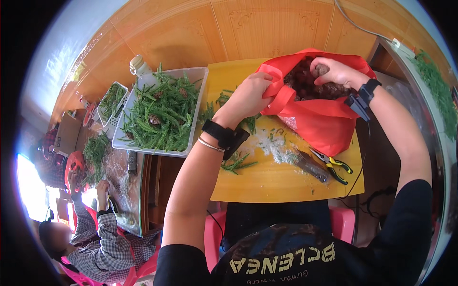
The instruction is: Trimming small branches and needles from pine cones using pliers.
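A red bag (319, 126) stands on the far right of the yellow table, its mouth wide and full of brown pine cones (329, 90). My left hand (255, 93) is closed on the bag's near-left rim and handle. Inside the mouth, my right hand (334, 71) has its fingers curled round a pine cone (320, 70). Left of the bag, a clear plastic bin (202, 95) holds green artificial fir sprigs (162, 112) with several pine cones among them. Yellow-black pliers (334, 167) lie in front of the bag.
White flakes (276, 150), a brown-and-clear tube-like item (312, 167) and loose sprigs (238, 164) lie on the yellow table (267, 188). A bottle (140, 69) stands behind the bin. At left, a person in a checked shirt (109, 245) works at another table. A dark cable (358, 178) hangs at right.
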